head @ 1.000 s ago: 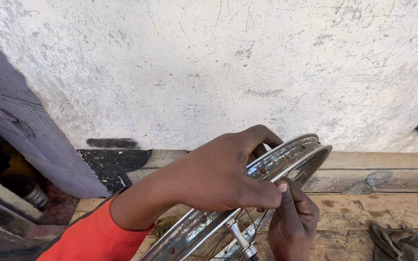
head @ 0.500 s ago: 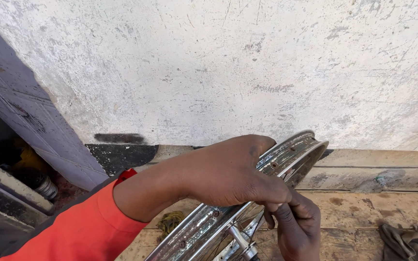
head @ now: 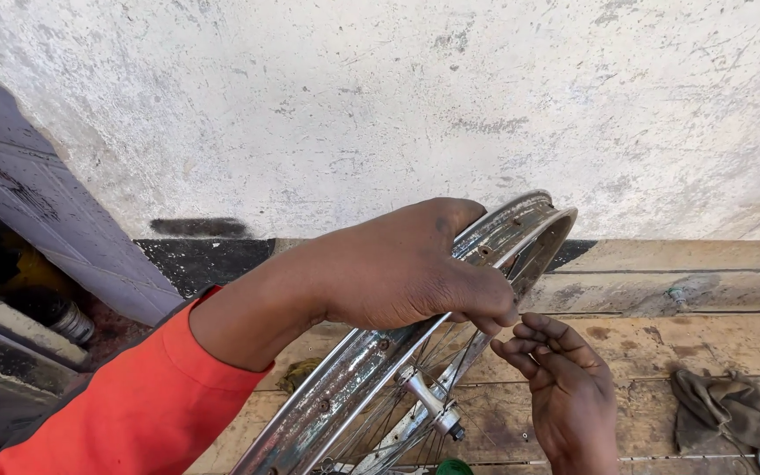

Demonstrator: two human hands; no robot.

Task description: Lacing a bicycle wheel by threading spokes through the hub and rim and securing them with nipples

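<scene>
Two hands work at one wheel rim (head: 358, 387), which stands tilted on a wooden floor (head: 661, 343), its top edge leaning near a rough white wall (head: 380, 105). Left hand (head: 398, 268) lies over the upper arc of the rim, its grip closed around the metal edge, fingertips curled down on the near side. Right hand (head: 565, 387) sits just beside those fingertips, below the rim's edge, its grip pressed together at thumb and forefinger on something too small to make out, likely at a spoke (head: 450, 339). Spokes run down to the hub (head: 428, 400), which shows between the arms near the bottom edge of the view. An orange sleeve (head: 134, 405) covers the left forearm. Right of the hands the floor planks lie open as far as a crumpled rag (head: 727, 409). Behind the rim a low step (head: 688, 273) runs along the wall's foot. At far left a dark doorway (head: 10, 290) opens.
</scene>
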